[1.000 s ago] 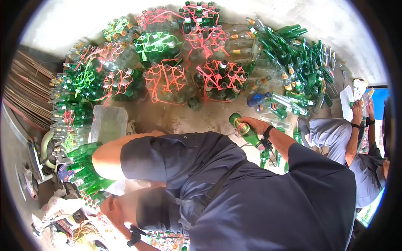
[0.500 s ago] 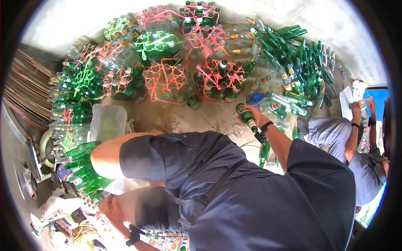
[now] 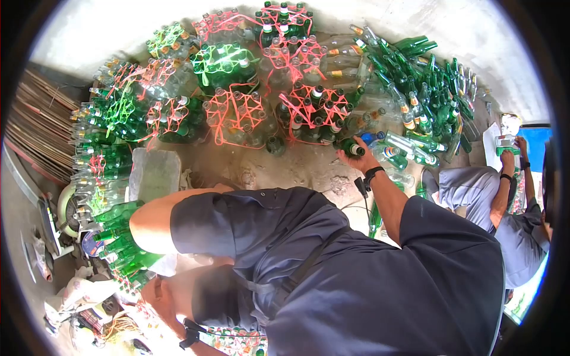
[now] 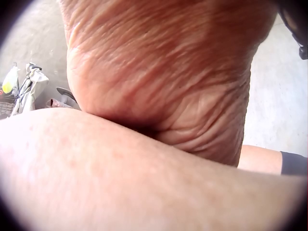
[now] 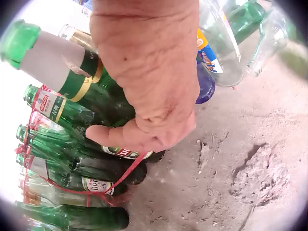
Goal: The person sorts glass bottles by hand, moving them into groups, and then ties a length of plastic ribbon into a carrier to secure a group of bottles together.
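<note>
My right hand [image 3: 363,159] grips a green bottle [image 3: 351,147] beside a bundle of dark green bottles tied with red strap [image 3: 314,113]. In the right wrist view, the hand [image 5: 149,86] curls round the body of that bottle [image 5: 62,67], whose neck points to the upper left. Below it lie more green bottles [image 5: 72,219] with red strap [image 5: 127,171] across them. My left hand [image 3: 157,296] rests by the bare leg at lower left, its fingers partly hidden; in the left wrist view, the hand [image 4: 159,67] presses against skin [image 4: 120,178] and its fingers are out of sight.
Strapped bundles [image 3: 234,115] stand along the wall. Loose green bottles [image 3: 436,89] are heaped at the upper right, with a blue bottle [image 3: 369,137] nearer the hand. A stone block [image 3: 154,175] stands left of centre. Another person [image 3: 504,190] sits at the right.
My right hand has moved up with the green bottle, towards the red-strapped bundle, and the bottle has turned so its neck faces the camera more. My left hand stays where it was.
</note>
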`<state>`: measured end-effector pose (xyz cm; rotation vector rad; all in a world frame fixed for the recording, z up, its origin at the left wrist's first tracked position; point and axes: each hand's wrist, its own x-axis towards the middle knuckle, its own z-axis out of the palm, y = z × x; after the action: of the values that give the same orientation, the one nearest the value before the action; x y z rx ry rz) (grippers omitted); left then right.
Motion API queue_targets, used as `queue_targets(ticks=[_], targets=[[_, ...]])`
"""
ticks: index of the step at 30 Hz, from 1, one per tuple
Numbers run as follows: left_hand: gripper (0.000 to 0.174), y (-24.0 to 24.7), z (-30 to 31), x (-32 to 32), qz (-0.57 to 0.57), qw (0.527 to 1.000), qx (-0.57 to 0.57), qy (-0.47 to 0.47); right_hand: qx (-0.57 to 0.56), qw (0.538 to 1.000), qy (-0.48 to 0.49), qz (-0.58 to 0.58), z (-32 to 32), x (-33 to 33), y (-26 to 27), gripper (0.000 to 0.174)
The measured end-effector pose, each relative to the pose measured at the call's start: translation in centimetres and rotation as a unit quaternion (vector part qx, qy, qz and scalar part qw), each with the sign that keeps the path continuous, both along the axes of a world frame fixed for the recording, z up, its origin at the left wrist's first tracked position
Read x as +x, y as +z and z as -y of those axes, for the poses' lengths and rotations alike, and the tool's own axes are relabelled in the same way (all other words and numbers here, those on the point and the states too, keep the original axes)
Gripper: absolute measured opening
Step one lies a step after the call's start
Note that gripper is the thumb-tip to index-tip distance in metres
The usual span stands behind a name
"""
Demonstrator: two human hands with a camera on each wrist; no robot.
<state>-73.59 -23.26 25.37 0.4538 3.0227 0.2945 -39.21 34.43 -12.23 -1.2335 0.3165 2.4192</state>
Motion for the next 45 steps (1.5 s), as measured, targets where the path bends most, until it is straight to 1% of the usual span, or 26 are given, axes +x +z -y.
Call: queue_targets(ticks=[2, 4, 6, 7, 9, 10, 12, 13, 15, 16, 18, 19, 21, 22, 23, 24, 26, 27, 28, 29, 32, 33, 34, 37, 41, 45], targets=[[0.025, -0.4, 0.6, -0.3, -0.006, 1.000, 0.000, -0.015, 0.005, 1.000, -0.001, -0.013, -0.4, 0.2, -1.0, 0.074], [0.025, 0.0, 0.0, -0.2, 0.002, 1.000, -0.006, -0.010, 0.008, 1.000, -0.002, -0.024, -0.1, -0.1, -0.6, 0.075], [0.026, 0.1, -0.2, -0.2, 0.009, 1.000, -0.011, -0.004, 0.007, 1.000, -0.023, 0.020, -0.1, -0.4, -0.3, 0.070], [0.026, -0.1, 0.0, -0.3, 0.005, 1.000, -0.015, -0.008, 0.007, 1.000, -0.023, 0.020, 0.0, -0.6, -0.3, 0.070], [0.026, -0.1, 0.3, -0.3, 0.001, 1.000, -0.022, -0.011, 0.098, 0.995, -0.027, -0.020, 0.5, -1.1, 0.0, 0.063], [0.026, -0.2, 0.3, -0.3, -0.003, 1.000, -0.023, -0.015, 0.098, 0.995, -0.027, -0.020, 0.6, -1.5, 0.4, 0.063], [0.026, -0.4, 0.3, -0.3, -0.006, 1.000, -0.023, -0.020, 0.090, 0.995, -0.026, -0.016, 0.3, -1.9, 1.3, 0.051], [0.026, -0.4, 0.4, -0.3, -0.012, 0.999, -0.023, -0.019, 0.090, 0.995, -0.027, -0.016, 0.4, -1.8, 1.7, 0.051], [0.026, -0.6, 0.7, -0.3, -0.017, 0.999, -0.025, -0.018, 0.090, 0.995, -0.009, 0.043, 0.8, -1.7, 2.2, 0.056], [0.026, -0.8, 0.9, -0.4, -0.023, 0.999, -0.019, -0.023, 0.089, 0.995, -0.009, 0.043, 0.9, -1.5, 2.2, 0.056], [0.025, -0.9, 1.2, -0.5, -0.027, 0.999, -0.013, -0.029, 0.105, 0.991, 0.045, 0.073, 1.3, -1.3, 2.7, 0.059], [0.025, -0.9, 1.2, -0.5, -0.023, 0.999, -0.015, -0.026, 0.106, 0.991, 0.045, 0.073, 1.5, -1.2, 3.3, 0.059], [0.025, -0.6, 1.1, -0.3, -0.018, 0.999, -0.020, -0.025, 0.082, 0.980, 0.069, 0.169, 2.9, -0.6, 4.3, 0.053], [0.025, -0.5, 0.5, 0.0, -0.019, 1.000, -0.005, -0.015, 0.080, 0.980, 0.069, 0.168, 3.8, 0.1, 4.2, 0.053], [0.025, -0.4, 0.1, 0.1, -0.019, 1.000, 0.011, -0.006, 0.172, 0.933, 0.214, 0.234, 4.6, 1.1, 4.2, 0.048], [0.025, -0.5, 0.1, 0.0, -0.020, 1.000, 0.012, -0.008, 0.259, 0.852, 0.350, 0.293, 5.4, 2.4, 4.3, 0.043], [0.025, -0.4, 0.4, -0.1, -0.017, 0.999, -0.034, -0.013, 0.327, 0.742, 0.458, 0.365, 7.5, 5.1, 4.3, 0.026], [0.025, -0.4, 0.3, -0.1, -0.017, 0.999, -0.034, -0.015, 0.410, 0.640, 0.558, 0.334, 7.9, 9.6, -1.3, 0.024], [0.025, -0.4, 0.2, 0.0, -0.023, 0.999, -0.033, -0.019, 0.481, 0.519, 0.642, 0.294, 8.5, 13.5, -6.7, 0.024], [0.025, -0.5, 0.1, 0.1, -0.030, 0.999, -0.032, -0.022, 0.435, 0.548, 0.600, 0.389, 9.5, 13.6, -2.7, 0.019], [0.023, -0.8, 0.5, -0.3, -0.020, 0.999, -0.027, -0.034, 0.523, 0.358, 0.576, 0.517, 11.4, 20.1, -3.1, 0.033], [0.023, -0.7, 0.3, -0.3, -0.020, 0.999, -0.027, -0.036, 0.529, 0.345, 0.556, 0.540, 12.6, 20.3, -2.1, 0.030], [0.022, -0.5, 0.0, -0.1, -0.007, 1.000, -0.009, -0.022, 0.529, 0.344, 0.548, 0.549, 13.6, 19.9, -1.5, 0.029], [0.021, 0.1, -1.2, 0.5, 0.011, 1.000, 0.011, 0.000, 0.517, 0.356, 0.537, 0.564, 14.7, 19.6, 1.1, 0.030], [0.020, 0.1, -1.3, 0.7, 0.002, 1.000, 0.008, 0.009, 0.469, 0.379, 0.555, 0.573, 15.0, 19.9, 2.0, 0.043], [0.021, -0.4, 0.3, 0.0, 0.005, 1.000, -0.006, -0.010, 0.362, 0.419, 0.605, 0.573, 14.1, 20.2, 1.1, 0.061]])
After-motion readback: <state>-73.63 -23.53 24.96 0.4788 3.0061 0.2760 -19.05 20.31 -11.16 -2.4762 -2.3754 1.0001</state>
